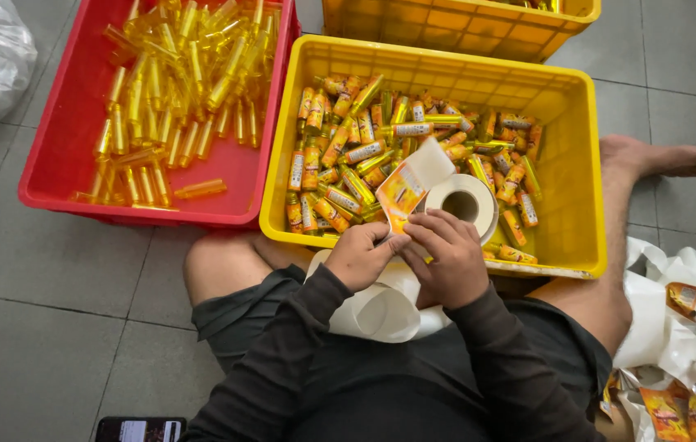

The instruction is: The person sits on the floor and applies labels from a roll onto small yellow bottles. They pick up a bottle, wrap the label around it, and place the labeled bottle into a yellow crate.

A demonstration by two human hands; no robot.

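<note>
At the lower middle of the frame, hands: two, both the seated person's own, side by side over the near rim of the yellow crate.
Left hand: fingers pinched on the lower edge of the orange label strip.
Right hand: fingers curled against the same strip just beside the left hand; how firmly they grip it I cannot tell.
Label strip: one, orange and yellow on white backing, rising from the hands toward the frame's centre.
Label roll: one, white, lying in the yellow crate right behind the hands.
Crates: three. Red crate, upper left, holds many bare yellow tubes, too many to count. Yellow crate, centre, holds many labelled tubes. Second yellow crate, top edge, mostly cut off.
Backing paper: one loose white curl on the lap.
Phone: one, bottom left on the floor.
Plastic bags: lower right, with orange label scraps.
</note>
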